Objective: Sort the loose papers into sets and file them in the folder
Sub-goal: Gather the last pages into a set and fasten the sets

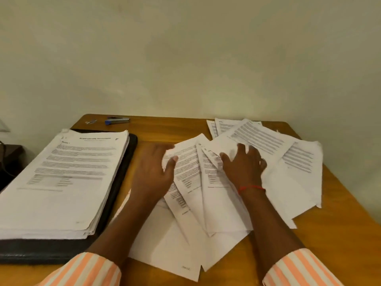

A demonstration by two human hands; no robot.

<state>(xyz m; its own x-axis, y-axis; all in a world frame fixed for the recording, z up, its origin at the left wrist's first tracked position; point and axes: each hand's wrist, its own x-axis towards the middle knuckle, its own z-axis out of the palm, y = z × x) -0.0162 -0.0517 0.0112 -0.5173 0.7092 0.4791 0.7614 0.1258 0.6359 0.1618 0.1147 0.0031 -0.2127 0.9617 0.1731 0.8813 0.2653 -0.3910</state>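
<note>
Loose printed papers (206,203) lie fanned and overlapping across the middle and right of the wooden table (340,234). My left hand (154,170) pinches the top left edge of one sheet, thumb on its printed face. My right hand (245,164) rests on the overlapping sheets with fingers spread, a red thread on its wrist. On the left a thick stack of papers (61,182) sits on an open black folder (115,195).
A blue and grey stapler (117,121) and a small clip (90,122) lie at the table's far left edge, by the pale wall. More sheets (299,157) reach towards the right edge. A dark object (10,159) stands off the table's left side.
</note>
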